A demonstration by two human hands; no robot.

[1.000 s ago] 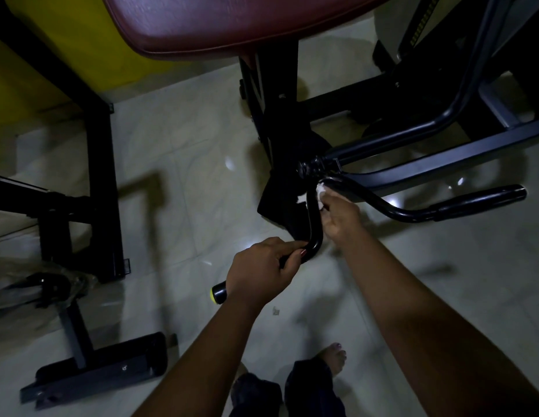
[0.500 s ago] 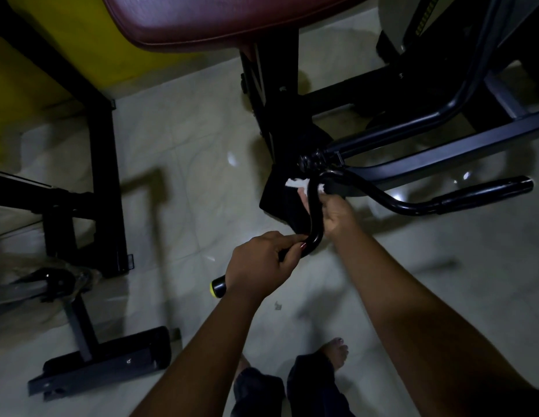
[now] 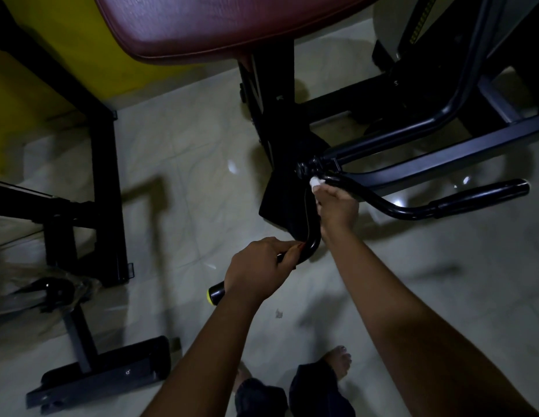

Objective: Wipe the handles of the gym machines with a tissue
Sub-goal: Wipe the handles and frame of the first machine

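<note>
A black curved handlebar hangs from the machine's cable joint in the dim room. Its near grip [image 3: 217,291] ends in a yellow cap, and my left hand [image 3: 259,270] grips it just above the cap. My right hand [image 3: 337,210] holds a white tissue [image 3: 316,182] pressed against the bar close to the centre joint. The bar's far grip [image 3: 478,197] sticks out to the right, untouched. Most of the tissue is hidden inside my fingers.
A maroon padded seat [image 3: 217,22] overhangs the top. Black machine frames [image 3: 108,188] stand on the left, and a floor bracket [image 3: 102,377] lies at lower left. My bare feet [image 3: 337,362] stand on the pale tiles, near a small scrap [image 3: 279,313].
My right hand with the tissue has slid up the bar toward the centre joint. My left hand keeps the same grip on the near end.
</note>
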